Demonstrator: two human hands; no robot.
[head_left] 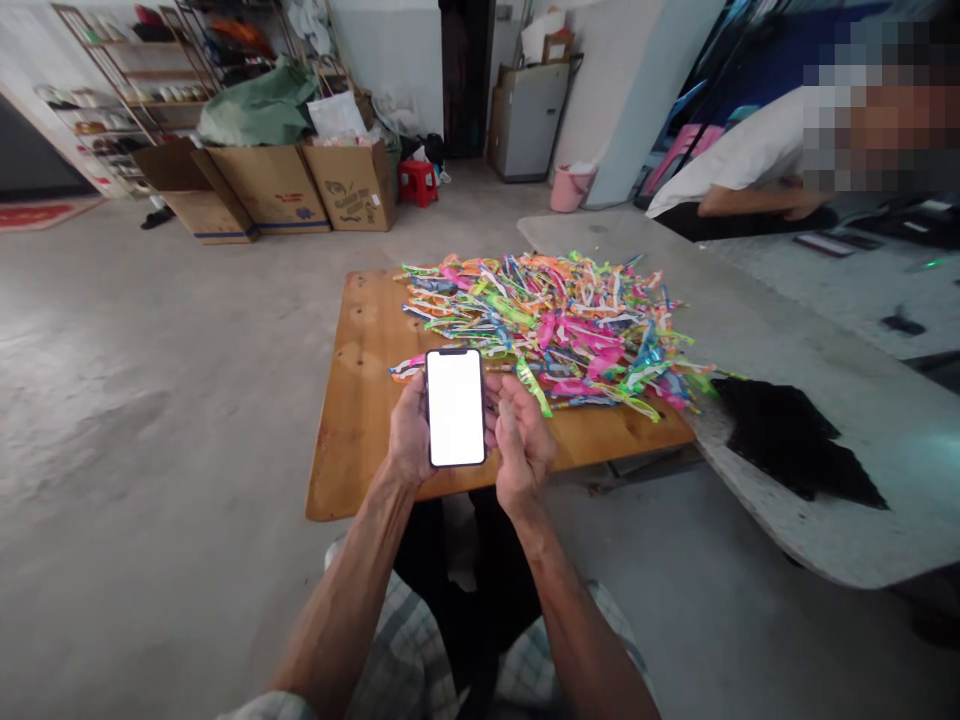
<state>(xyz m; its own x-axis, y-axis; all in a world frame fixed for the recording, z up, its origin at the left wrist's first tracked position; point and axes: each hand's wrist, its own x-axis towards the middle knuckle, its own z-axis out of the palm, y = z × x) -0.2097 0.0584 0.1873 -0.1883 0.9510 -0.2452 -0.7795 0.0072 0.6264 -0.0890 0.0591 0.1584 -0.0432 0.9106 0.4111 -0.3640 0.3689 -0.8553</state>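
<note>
My left hand (pixel 409 435) holds a smartphone (pixel 455 407) upright, its screen lit blank white. My right hand (pixel 520 440) is cupped against the phone's right edge, fingers curled beside it. Both hands hover over the near edge of a low wooden table (pixel 360 400). Beyond the phone, a big heap of bright plastic strips (pixel 555 325) in pink, green, orange and blue covers the table's far and right part.
A grey stone-like table (pixel 817 440) stands to the right with a black cloth (pixel 795 440) on it. A person in a white shirt (pixel 750 150) leans over it at the far right. Cardboard boxes (pixel 277 185), a red stool (pixel 418 182) and a pink bucket (pixel 571 187) line the back.
</note>
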